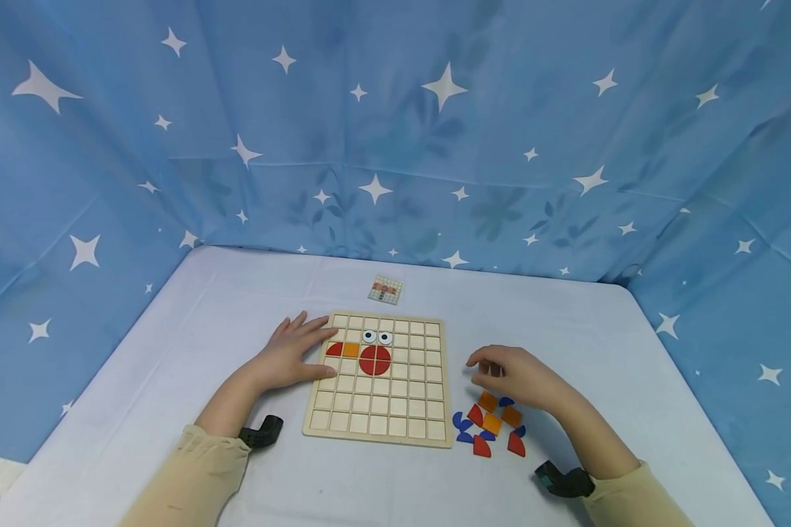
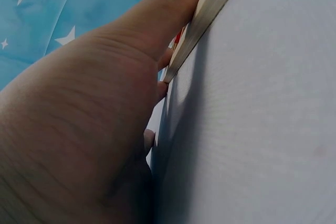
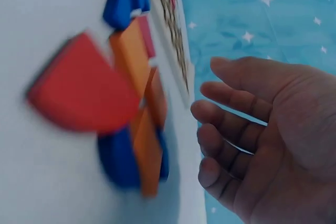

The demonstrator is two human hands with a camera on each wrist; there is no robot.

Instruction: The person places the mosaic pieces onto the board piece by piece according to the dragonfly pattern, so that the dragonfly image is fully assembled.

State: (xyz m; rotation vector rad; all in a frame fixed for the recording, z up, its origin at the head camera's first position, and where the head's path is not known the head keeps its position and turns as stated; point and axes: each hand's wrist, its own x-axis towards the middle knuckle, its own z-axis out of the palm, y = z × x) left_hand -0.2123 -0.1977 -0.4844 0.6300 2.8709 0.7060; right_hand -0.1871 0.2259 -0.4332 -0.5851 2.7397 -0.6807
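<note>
A wooden grid board [image 1: 395,424] lies on the table. My left hand [image 1: 292,353] rests at its left edge, fingers spread and thumb on the rim. Four red quarter circles form a disc [image 1: 368,353] in the grid, below two googly-eye pieces [image 1: 385,338]. Left of the disc sit an orange square [image 1: 351,350] and a red quarter circle [image 1: 334,350]. My right hand [image 1: 517,375] hovers beyond the loose pieces, fingers loosely bent, holding nothing. Below it lie orange squares [image 1: 492,424], red quarter circles [image 3: 84,90] and small blue pieces [image 1: 464,438].
Behind the board lies a small pattern card [image 1: 385,290] showing a gridded picture. A white cloth covers the table [image 1: 237,293]. Blue curtains with white stars [image 1: 395,146] hang around the back and sides.
</note>
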